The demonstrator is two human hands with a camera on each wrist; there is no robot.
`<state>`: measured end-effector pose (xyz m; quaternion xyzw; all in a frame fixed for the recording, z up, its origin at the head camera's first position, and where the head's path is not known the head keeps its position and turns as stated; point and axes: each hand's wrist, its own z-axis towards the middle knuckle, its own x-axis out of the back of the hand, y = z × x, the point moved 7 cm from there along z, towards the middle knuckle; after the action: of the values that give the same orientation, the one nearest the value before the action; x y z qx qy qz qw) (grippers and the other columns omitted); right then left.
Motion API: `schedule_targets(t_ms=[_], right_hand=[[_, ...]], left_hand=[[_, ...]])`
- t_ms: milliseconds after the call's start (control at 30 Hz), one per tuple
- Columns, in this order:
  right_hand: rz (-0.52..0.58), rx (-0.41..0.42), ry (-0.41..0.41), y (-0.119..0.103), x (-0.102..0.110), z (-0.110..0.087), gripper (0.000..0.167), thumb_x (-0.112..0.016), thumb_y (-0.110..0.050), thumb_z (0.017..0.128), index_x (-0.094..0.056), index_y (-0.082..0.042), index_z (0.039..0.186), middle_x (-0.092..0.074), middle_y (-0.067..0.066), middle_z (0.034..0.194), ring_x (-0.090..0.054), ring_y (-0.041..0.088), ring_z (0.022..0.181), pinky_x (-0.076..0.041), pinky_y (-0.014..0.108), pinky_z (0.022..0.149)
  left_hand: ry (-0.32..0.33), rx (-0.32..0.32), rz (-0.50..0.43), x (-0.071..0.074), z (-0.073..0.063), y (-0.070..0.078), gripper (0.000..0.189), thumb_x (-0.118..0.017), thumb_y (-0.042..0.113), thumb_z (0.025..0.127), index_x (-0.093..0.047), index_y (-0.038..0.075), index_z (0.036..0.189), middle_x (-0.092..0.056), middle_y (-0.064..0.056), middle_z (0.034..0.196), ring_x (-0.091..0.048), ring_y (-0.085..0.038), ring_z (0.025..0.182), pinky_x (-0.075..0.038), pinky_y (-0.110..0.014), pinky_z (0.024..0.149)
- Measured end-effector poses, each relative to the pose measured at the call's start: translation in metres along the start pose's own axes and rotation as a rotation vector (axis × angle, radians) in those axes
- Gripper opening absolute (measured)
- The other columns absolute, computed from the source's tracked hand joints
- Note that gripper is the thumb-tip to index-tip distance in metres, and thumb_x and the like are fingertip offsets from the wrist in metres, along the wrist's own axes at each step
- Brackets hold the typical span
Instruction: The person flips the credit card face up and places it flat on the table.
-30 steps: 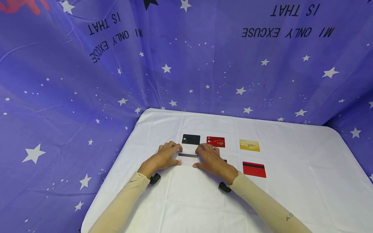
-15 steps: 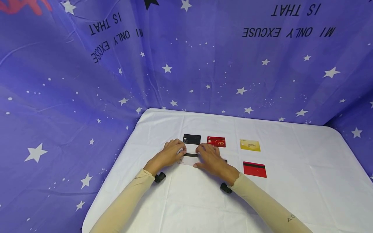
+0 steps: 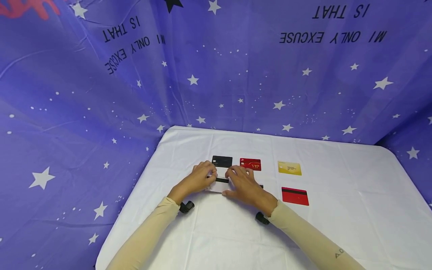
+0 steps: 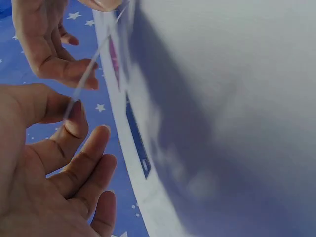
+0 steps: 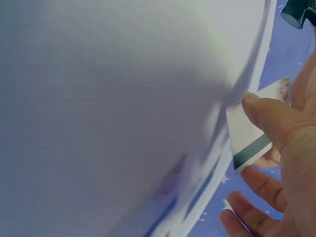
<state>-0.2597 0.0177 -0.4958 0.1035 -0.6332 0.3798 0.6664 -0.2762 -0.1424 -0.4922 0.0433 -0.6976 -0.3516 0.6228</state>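
Both hands hold a white card (image 3: 220,186) with a dark magnetic stripe, low over the white table. In the left wrist view the left hand (image 3: 198,177) pinches the card, seen edge-on, between thumb and index finger. The right hand (image 3: 245,187) grips it by opposite edges; the right wrist view shows the thumb on one edge of the card (image 5: 247,129) and a fingertip at the striped edge. Just beyond the hands lie a black VIP card (image 3: 222,161) and a red VIP card (image 3: 250,164). Another card (image 3: 261,186) is mostly hidden behind the right hand.
To the right lie a yellow card (image 3: 289,168) and a red card (image 3: 295,198) with a dark stripe. The white-covered table (image 3: 357,210) meets a purple star-patterned cloth (image 3: 249,90) at the back and left. Black wrist devices (image 3: 262,218) sit under both wrists.
The left hand has moved right and changed from spread fingers at the card's left edge to a pinch. The white card has tilted slightly. The right hand has barely moved.
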Motion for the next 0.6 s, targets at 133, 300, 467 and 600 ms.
schedule_targets(t_ms=[133, 300, 467, 600], right_hand=[[-0.006, 0.027, 0.006, -0.009, 0.008, 0.002, 0.056, -0.088, -0.045, 0.086, -0.062, -0.014, 0.126, -0.057, 0.008, 0.139, -0.051, 0.031, 0.135, -0.033, 0.058, 0.108], [-0.021, 0.055, 0.020, -0.020, 0.015, 0.005, 0.061, -0.088, -0.046, 0.085, -0.063, -0.013, 0.128, -0.058, 0.008, 0.137, -0.050, 0.030, 0.137, -0.031, 0.059, 0.112], [-0.075, 0.070, 0.049, -0.026, 0.019, 0.007, 0.064, -0.088, -0.052, 0.083, -0.063, -0.013, 0.128, -0.061, 0.005, 0.132, -0.053, 0.027, 0.133, -0.033, 0.060, 0.111], [-0.071, 0.064, 0.063, -0.027, 0.022, 0.009, 0.063, -0.087, -0.053, 0.084, -0.065, -0.013, 0.127, -0.062, 0.001, 0.127, -0.055, 0.025, 0.129, -0.034, 0.057, 0.108]], left_hand=[[0.005, 0.004, -0.043, 0.005, 0.000, 0.008, 0.010, -0.059, 0.019, 0.102, -0.063, 0.016, 0.094, -0.059, -0.004, 0.120, -0.052, -0.028, 0.124, -0.036, -0.051, 0.103], [0.042, 0.014, -0.071, 0.010, 0.000, 0.014, 0.011, -0.060, 0.018, 0.099, -0.063, 0.018, 0.088, -0.060, -0.004, 0.123, -0.050, -0.031, 0.133, -0.035, -0.053, 0.107], [0.093, 0.033, -0.077, 0.015, -0.002, 0.018, 0.013, -0.061, 0.018, 0.097, -0.064, 0.020, 0.085, -0.062, -0.003, 0.122, -0.053, -0.030, 0.132, -0.036, -0.052, 0.105], [0.117, 0.036, -0.098, 0.021, -0.002, 0.021, 0.013, -0.062, 0.020, 0.100, -0.067, 0.019, 0.088, -0.064, -0.004, 0.121, -0.056, -0.028, 0.128, -0.037, -0.052, 0.105]])
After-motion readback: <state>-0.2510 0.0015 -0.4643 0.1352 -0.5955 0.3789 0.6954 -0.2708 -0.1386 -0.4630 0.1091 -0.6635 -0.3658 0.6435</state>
